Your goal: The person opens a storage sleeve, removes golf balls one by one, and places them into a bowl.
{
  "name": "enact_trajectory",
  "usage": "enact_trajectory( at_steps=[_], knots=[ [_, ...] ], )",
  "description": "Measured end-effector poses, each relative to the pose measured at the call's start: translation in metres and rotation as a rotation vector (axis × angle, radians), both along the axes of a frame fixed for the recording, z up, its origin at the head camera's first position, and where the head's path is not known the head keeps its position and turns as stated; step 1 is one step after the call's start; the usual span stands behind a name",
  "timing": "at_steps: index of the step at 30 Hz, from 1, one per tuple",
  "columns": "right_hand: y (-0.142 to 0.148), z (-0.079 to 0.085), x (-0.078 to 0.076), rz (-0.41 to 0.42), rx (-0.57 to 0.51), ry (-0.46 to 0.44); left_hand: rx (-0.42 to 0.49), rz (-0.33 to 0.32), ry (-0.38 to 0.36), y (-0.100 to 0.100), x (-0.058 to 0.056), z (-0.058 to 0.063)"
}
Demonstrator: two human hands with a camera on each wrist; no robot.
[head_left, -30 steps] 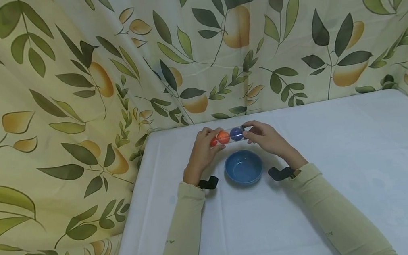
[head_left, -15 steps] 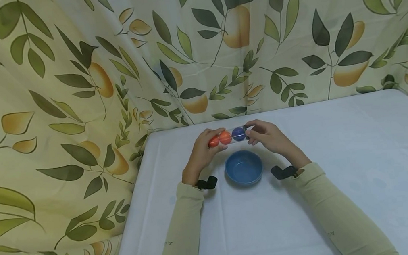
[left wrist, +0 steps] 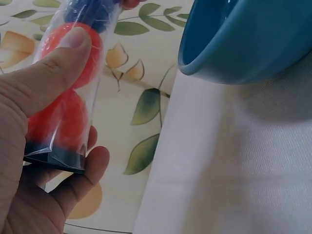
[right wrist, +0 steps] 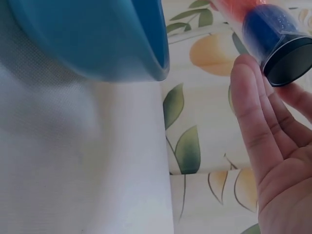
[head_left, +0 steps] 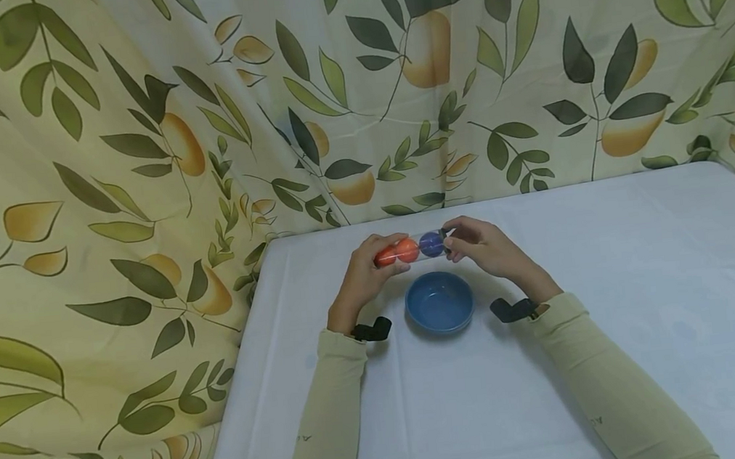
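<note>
A clear plastic tube point(head_left: 419, 247) with black ends lies across between my hands, raised over the table. Inside, two orange-red balls point(head_left: 407, 250) and a blue ball point(head_left: 431, 244) sit in a row. My left hand point(head_left: 364, 268) grips the orange end; its thumb presses along the tube in the left wrist view, with fingers around the black base point(left wrist: 53, 157). At the blue end, my right hand point(head_left: 484, 250) pinches the black cap point(right wrist: 290, 61), which looks seated on the tube. Just below, on the near side, stands a blue bowl point(head_left: 440, 309).
White cloth point(head_left: 462, 411) covers the table. Its far edge meets a hanging curtain point(head_left: 515, 122) with a leaf and fruit print. Dark wrist-worn cameras point(head_left: 373, 329) stick out from both wrists on either side of the bowl.
Both hands and the tube have shifted very slightly, the tube's blue end a little rightward. More of the orange-red balls shows beside my left fingers. The bowl has stayed put.
</note>
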State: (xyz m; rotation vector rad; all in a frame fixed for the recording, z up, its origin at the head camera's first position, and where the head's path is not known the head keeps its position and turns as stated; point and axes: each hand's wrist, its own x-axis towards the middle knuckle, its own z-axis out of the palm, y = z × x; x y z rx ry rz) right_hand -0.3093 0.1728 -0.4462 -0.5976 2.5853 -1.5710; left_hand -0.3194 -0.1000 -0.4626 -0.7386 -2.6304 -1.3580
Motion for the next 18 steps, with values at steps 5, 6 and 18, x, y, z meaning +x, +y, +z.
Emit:
enact_trajectory(
  at_steps=[5,6,18],
  knots=[
    [-0.0017,-0.0005,0.0012,0.013,0.007,0.009,0.018,-0.017,-0.029,-0.0023,0.0003,-0.0013],
    [-0.002,-0.0003,0.0015,0.016,0.007,0.01,0.023,-0.019,-0.036,-0.0025,0.0002,-0.0019],
    [-0.0027,0.0014,0.0034,0.035,0.043,0.04,0.048,-0.038,-0.093,-0.0046,0.0015,-0.0035]
  ],
)
